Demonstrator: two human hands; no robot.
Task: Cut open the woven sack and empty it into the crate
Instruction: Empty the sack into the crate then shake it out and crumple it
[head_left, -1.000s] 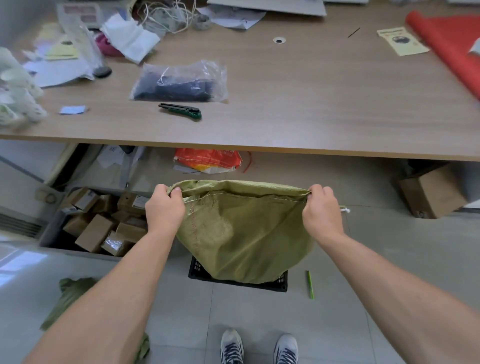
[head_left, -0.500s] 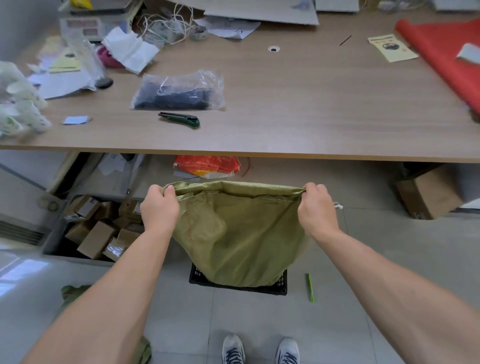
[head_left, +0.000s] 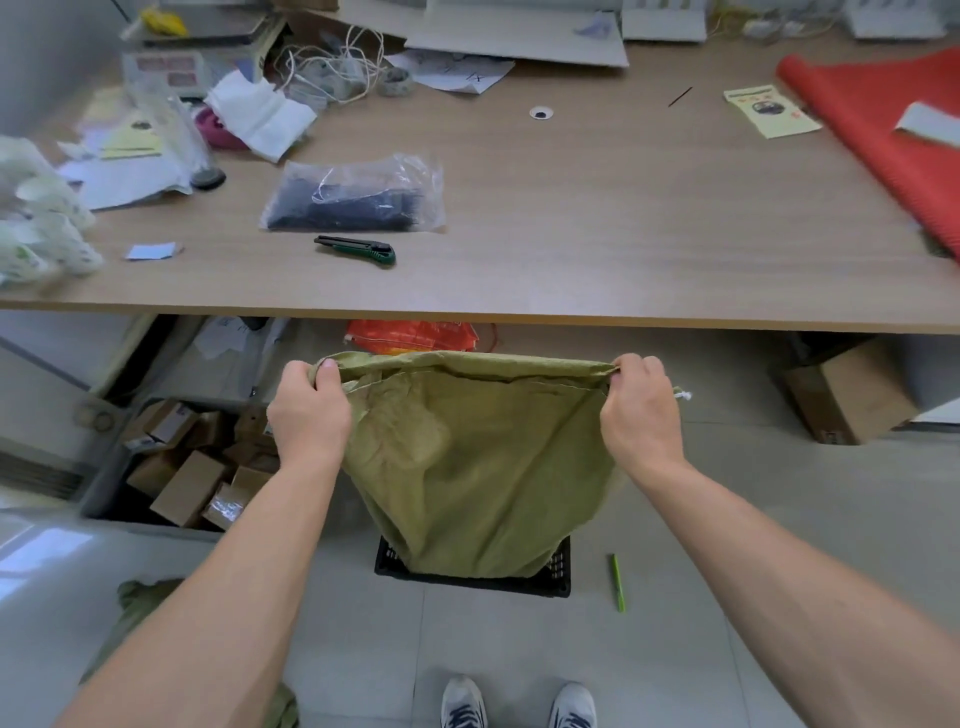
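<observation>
— What has changed in the last second?
— Little. The left grip (head_left: 309, 415) and right grip (head_left: 641, 410) still pinch the woven sack (head_left: 478, 467) by its upper corners, a touch wider apart. Its lower end hangs inside the black crate (head_left: 467, 586) on the floor.
— Meaning?
— The sack looks slack, so it is probably emptied. The knife (head_left: 356, 249) lies on the bench (head_left: 597, 234).

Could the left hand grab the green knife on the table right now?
Probably not yet. The left hand is busy gripping a top corner of the sack over the crate. The knife lies bare on the table with nothing covering it, so the way looks free once that hand lets go.
</observation>
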